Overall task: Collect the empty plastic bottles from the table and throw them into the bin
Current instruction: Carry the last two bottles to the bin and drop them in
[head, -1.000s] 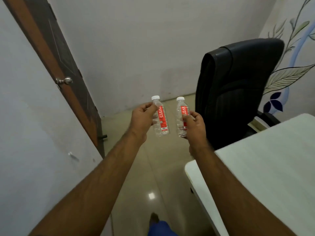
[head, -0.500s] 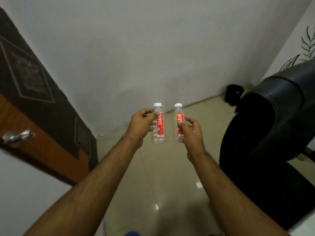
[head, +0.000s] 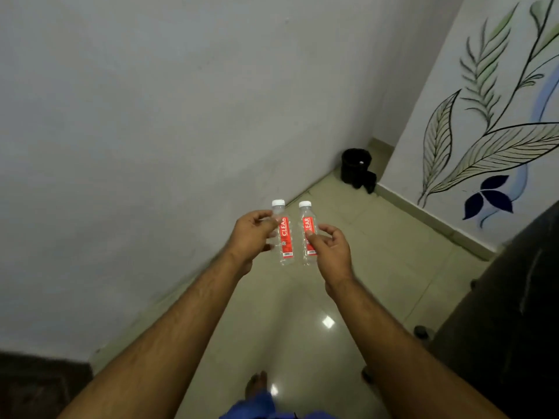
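I hold two small clear plastic bottles upright in front of me, each with a white cap and a red label. My left hand grips the left bottle from its left side. My right hand pinches the right bottle at its label. The bottles stand a little apart, side by side, above the tiled floor. A black bin sits on the floor in the far corner, beyond and to the right of the bottles, with something small and white inside its mouth.
A grey wall runs along the left. A white wall with a painted leaf mural closes the right. A black office chair fills the lower right. A dark door edge shows at lower left. My bare foot is on the glossy beige floor.
The view has swung right and forward: the door slid away to the lower left, the chair moved to the right edge, and the black bin in the corner came fully into sight. Both hands kept their bottles.
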